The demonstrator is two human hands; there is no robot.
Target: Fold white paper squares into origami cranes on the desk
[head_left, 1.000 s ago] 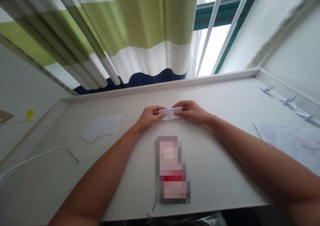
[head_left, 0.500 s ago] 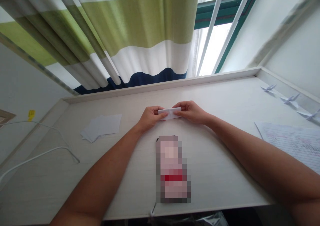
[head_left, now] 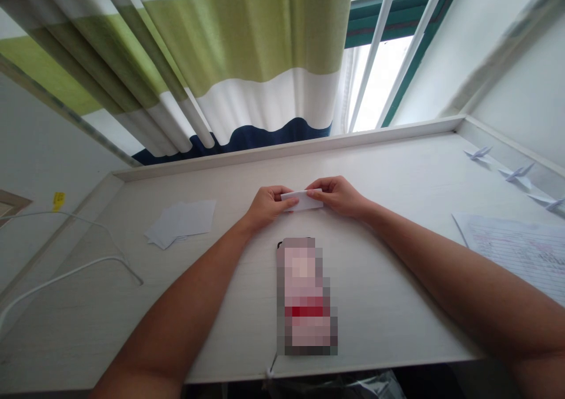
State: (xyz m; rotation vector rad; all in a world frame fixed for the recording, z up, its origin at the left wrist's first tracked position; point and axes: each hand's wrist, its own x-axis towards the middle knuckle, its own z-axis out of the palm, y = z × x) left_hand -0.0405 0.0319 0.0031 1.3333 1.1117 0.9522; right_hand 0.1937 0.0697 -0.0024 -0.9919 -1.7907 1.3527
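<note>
A small folded piece of white paper [head_left: 304,201] is held level just above the desk, near the middle of the view. My left hand [head_left: 269,206] pinches its left end, thumb on the near face and fingers behind. At the other end, my right hand [head_left: 338,194] grips the paper's upper right edge between thumb and fingers. Most of the fingertips behind the paper are hidden. Between my forearms lies a blurred-out pinkish, phone-shaped object [head_left: 304,293] with a red band across it.
Loose white paper sheets [head_left: 183,222] overlap on the left of the white desk [head_left: 238,340]. A white cable [head_left: 88,263] curves at far left. Several folded paper cranes [head_left: 518,173] line the right edge, above a written lined sheet [head_left: 516,246]. A striped curtain [head_left: 247,40] hangs behind.
My right thumb has shifted left and up along the paper's top edge. My left hand keeps its pinch. The whole view has moved slightly.
</note>
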